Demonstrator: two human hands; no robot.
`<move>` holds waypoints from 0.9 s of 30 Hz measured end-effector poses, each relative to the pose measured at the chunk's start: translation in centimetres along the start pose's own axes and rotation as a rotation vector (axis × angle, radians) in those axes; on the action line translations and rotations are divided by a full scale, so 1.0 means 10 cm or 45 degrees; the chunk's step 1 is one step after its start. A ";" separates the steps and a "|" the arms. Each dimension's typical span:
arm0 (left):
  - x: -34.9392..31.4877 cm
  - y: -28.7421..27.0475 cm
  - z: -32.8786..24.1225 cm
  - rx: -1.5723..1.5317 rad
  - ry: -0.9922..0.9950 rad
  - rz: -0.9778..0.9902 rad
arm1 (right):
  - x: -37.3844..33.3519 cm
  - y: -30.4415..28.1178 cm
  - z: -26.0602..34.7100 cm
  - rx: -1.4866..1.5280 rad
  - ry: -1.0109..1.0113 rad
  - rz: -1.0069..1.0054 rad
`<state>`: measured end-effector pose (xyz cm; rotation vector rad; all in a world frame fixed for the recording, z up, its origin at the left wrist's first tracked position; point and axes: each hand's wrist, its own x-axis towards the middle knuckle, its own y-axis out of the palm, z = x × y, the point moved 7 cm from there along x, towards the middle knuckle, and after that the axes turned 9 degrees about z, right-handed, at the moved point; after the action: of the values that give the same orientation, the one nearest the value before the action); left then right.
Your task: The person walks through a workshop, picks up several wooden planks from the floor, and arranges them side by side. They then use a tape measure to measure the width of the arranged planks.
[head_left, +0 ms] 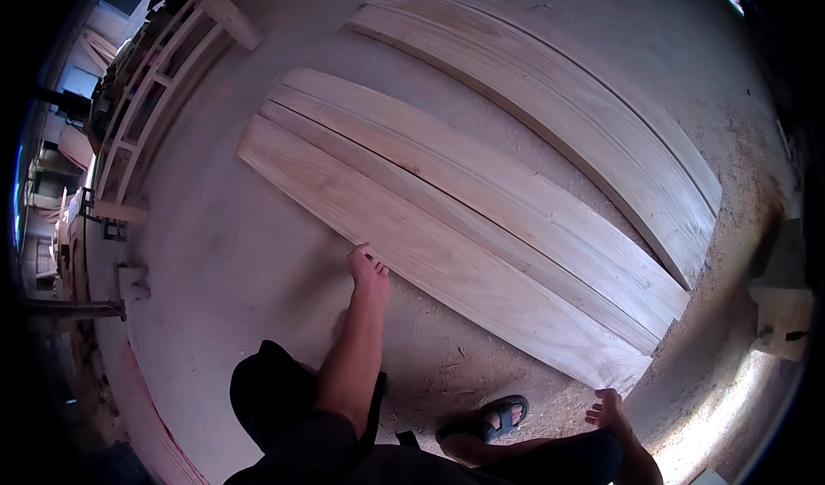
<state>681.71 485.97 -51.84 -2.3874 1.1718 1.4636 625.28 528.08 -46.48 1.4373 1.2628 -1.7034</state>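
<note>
At the upper left of the frame, a slatted wooden frame (159, 81) stands on the floor (206, 227). Below the centre, a little to the left, is the left hand (369, 264), at the lower edge of the nearest wooden plank (430, 253). Its fingers are curled; I cannot tell if they pinch the edge or only touch it. This plank lies flat and slanting, from the upper left toward the lower right, above both hands. Along its upper side lie other planks (464, 180), close beside it. At the bottom, a foot wears a dark sandal (509, 414). Further right, the right hand (608, 409) is just at the plank's lower right corner, with fingers bent; whether it grips this corner, I cannot tell. A separate group of planks (559, 98) fills the upper right.
</note>
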 end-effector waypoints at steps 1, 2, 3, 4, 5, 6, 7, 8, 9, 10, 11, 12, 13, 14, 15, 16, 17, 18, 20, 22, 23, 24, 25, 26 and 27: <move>0.17 -0.09 -0.06 0.003 0.055 0.030 | -0.27 0.39 0.05 0.064 0.027 0.346; 0.18 0.00 -0.01 0.037 0.082 0.038 | -0.74 0.79 0.24 -0.268 -0.003 0.729; 0.17 0.12 0.09 0.074 0.112 0.045 | -0.33 0.81 -0.18 -0.106 0.350 0.754; 0.16 0.23 0.15 0.110 0.151 0.054 | -0.32 0.97 -0.29 -0.107 0.319 0.755; 0.15 0.30 0.19 0.072 0.124 0.063 | -0.26 1.06 -0.48 -0.058 0.299 0.816; 0.16 0.30 0.21 0.048 0.096 0.070 | -0.31 1.22 -0.63 0.001 0.284 0.885; 0.17 0.30 0.23 0.025 0.067 0.078 | -0.29 1.35 -0.64 0.062 0.284 0.956; 0.17 0.27 0.21 -0.014 0.056 0.069 | -0.24 1.46 -0.59 0.125 0.281 1.024; 0.18 0.13 0.08 -0.058 0.060 0.050 | -0.36 1.76 -0.41 0.112 0.236 0.958; 0.19 0.18 0.05 -0.119 0.055 0.059 | -0.31 2.04 -0.25 0.248 0.166 0.977; 0.20 0.25 0.10 -0.131 0.098 0.049 | -0.28 2.35 -0.07 0.461 0.071 0.773; 0.21 0.32 0.21 -0.143 0.142 0.044 | -0.22 2.67 0.16 0.610 -0.148 0.795; 0.26 0.38 0.18 -0.158 0.210 0.034 | -0.23 3.05 0.44 0.823 -0.348 0.941; 0.31 0.41 0.17 -0.188 0.214 0.030 | -0.09 3.37 0.63 1.145 -0.433 1.036; 0.36 0.26 0.15 -0.212 0.226 -0.009 | -0.19 3.68 0.76 1.420 -0.252 0.972; 0.39 0.18 0.15 -0.232 0.226 -0.039 | -0.26 3.92 0.84 1.520 -0.305 1.016; 0.31 0.14 0.17 -0.194 0.211 -0.136 | -0.33 3.94 0.87 1.545 -0.410 0.939; 0.23 0.10 0.16 -0.155 0.200 -0.234 | -0.42 3.91 0.86 1.565 -0.512 0.860; 0.04 0.29 0.14 -0.093 0.189 -0.374 | -0.31 3.84 0.91 1.514 -0.665 0.889; -0.07 0.37 0.11 -0.010 0.170 -0.512 | -0.26 3.81 0.85 1.488 -0.742 0.884; 0.00 0.38 0.09 -0.041 0.200 -0.448 | -0.27 3.82 0.86 1.489 -0.757 0.878; 0.10 0.38 0.07 -0.074 0.230 -0.384 | -0.28 3.84 0.87 1.488 -0.772 0.872; 0.18 0.40 0.14 -0.100 0.233 -0.320 | -0.33 3.78 0.89 1.493 -0.827 0.830; 0.09 0.47 0.06 -0.124 0.259 -0.298 | -0.41 3.81 0.93 1.500 -0.821 0.851; 0.02 0.57 -0.02 -0.149 0.285 -0.277 | -0.48 3.84 0.99 1.507 -0.814 0.871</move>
<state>678.09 481.81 -50.23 -2.7156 0.8494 1.2565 655.89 503.39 -53.45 1.3774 -0.6741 -2.1329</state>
